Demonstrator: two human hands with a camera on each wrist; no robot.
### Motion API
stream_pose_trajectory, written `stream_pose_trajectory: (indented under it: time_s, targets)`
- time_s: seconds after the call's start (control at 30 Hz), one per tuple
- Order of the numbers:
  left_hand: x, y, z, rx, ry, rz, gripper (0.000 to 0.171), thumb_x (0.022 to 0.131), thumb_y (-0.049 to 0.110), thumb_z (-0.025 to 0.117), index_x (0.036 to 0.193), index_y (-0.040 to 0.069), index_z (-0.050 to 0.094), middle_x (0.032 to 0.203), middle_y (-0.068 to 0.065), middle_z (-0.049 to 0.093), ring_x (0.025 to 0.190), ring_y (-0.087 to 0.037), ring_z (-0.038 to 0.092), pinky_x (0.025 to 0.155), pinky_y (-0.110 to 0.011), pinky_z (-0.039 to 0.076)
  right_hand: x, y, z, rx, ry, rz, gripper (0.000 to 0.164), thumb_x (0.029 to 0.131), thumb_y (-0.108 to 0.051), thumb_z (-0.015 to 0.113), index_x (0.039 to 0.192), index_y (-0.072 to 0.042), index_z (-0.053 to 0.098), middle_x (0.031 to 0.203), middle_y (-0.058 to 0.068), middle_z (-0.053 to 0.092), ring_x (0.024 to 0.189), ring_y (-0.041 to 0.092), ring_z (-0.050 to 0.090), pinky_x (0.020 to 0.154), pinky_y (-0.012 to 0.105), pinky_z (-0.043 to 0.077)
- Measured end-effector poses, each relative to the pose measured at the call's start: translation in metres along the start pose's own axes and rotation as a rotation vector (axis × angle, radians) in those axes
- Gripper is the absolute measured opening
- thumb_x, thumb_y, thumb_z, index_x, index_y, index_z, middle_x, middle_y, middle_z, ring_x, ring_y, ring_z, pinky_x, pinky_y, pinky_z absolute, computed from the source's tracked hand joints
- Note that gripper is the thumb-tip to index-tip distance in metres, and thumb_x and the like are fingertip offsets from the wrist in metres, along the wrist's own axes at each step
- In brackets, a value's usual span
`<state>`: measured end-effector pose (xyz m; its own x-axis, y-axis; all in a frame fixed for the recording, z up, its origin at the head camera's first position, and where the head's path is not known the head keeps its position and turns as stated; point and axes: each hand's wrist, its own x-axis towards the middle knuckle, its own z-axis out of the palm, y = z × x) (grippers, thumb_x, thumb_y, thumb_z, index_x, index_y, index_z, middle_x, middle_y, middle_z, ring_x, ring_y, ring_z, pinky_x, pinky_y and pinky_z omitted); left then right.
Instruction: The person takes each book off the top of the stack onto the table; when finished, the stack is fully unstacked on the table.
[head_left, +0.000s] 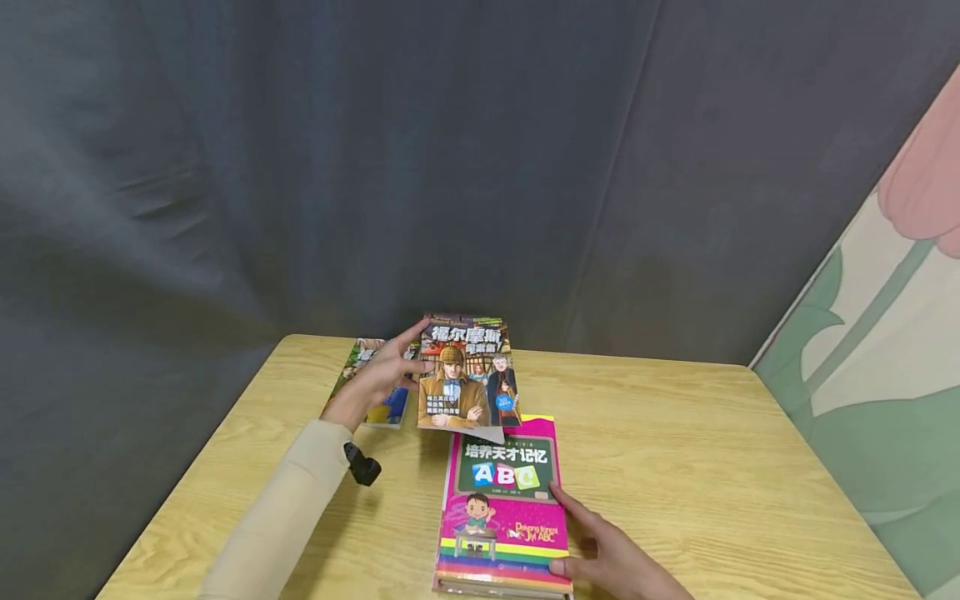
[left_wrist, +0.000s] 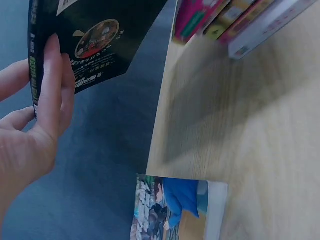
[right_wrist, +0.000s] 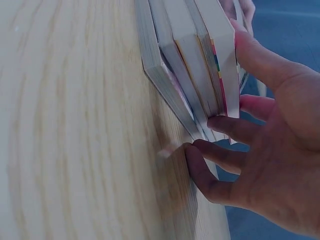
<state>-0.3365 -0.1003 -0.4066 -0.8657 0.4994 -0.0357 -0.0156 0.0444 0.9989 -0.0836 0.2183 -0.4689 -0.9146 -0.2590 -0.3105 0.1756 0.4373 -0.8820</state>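
Note:
My left hand (head_left: 378,379) holds a Sherlock Holmes comic book (head_left: 465,379) by its left edge, above the table. In the left wrist view its dark back cover (left_wrist: 100,45) shows, with the fingers against it. Below and nearer stands a stack of several books, topped by a pink ABC book (head_left: 506,517). My right hand (head_left: 618,558) touches the stack's right side, its thumb by the near right corner of the top book. In the right wrist view, loosely bent fingers (right_wrist: 232,130) rest against the page edges.
Behind the left hand, another comic book (head_left: 390,408) lies on the wooden table (head_left: 675,467), near its back left edge. A dark curtain (head_left: 450,167) hangs behind the table. To the right is a flower-patterned cloth (head_left: 885,375).

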Motion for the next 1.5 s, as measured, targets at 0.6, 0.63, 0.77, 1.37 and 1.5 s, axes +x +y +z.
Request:
stream_pose_trajectory:
  time_s: [0.6,0.63,0.77,1.37,1.5]
  targets:
    - [0.057,-0.015,-0.027,0.115,0.049,-0.124,0.071,0.097,-0.001,0.05,0.155,0.024,0.018,0.162,-0.007,-0.001,0.131,-0.035,0.041,0.073,-0.041,0.051,-0.004,0.0,0.001,0.147,-0.045,0.031,0.091,0.082,-0.034,0.074,0.155,-0.026,0.02,0.147,0.027,0.032,0.115,0.032,0.049,0.083,0.035,0.055]
    - [0.059,-0.019,-0.028,0.133,0.052,-0.126,0.071,0.097,-0.001,0.049,0.155,0.024,0.019,0.162,-0.008,0.001,0.126,-0.033,0.045,0.067,-0.038,0.05,-0.003,0.0,0.002,0.149,-0.042,0.038,0.091,0.082,-0.034,0.074,0.155,-0.025,0.02,0.147,0.027,0.032,0.114,0.032,0.049,0.083,0.036,0.055]
    - [0.062,-0.027,-0.026,0.194,0.058,-0.159,0.071,0.095,-0.002,0.049,0.155,0.023,0.02,0.161,-0.01,0.007,0.1,-0.025,0.055,0.061,-0.037,0.047,-0.002,-0.001,0.0,0.129,-0.025,0.032,0.091,0.082,-0.035,0.074,0.155,-0.025,0.021,0.146,0.029,0.032,0.114,0.033,0.05,0.084,0.036,0.055]
    - [0.068,-0.062,-0.002,0.724,0.093,-0.142,0.066,0.087,-0.016,0.047,0.149,-0.006,0.026,0.147,-0.031,0.034,0.043,-0.011,0.029,0.047,-0.031,0.03,0.009,0.007,0.001,0.313,-0.164,-0.018,0.084,0.09,-0.027,0.067,0.156,-0.028,0.015,0.149,0.024,0.029,0.117,0.028,0.051,0.085,0.036,0.055]
    - [0.092,-0.088,-0.017,0.929,0.067,-0.021,0.058,0.089,-0.005,0.049,0.146,-0.002,0.037,0.143,-0.023,0.044,0.065,-0.023,0.049,0.055,-0.036,0.039,0.009,0.007,0.0,0.294,-0.165,-0.043,0.084,0.09,-0.028,0.067,0.156,-0.028,0.014,0.149,0.024,0.028,0.118,0.029,0.05,0.084,0.036,0.055]
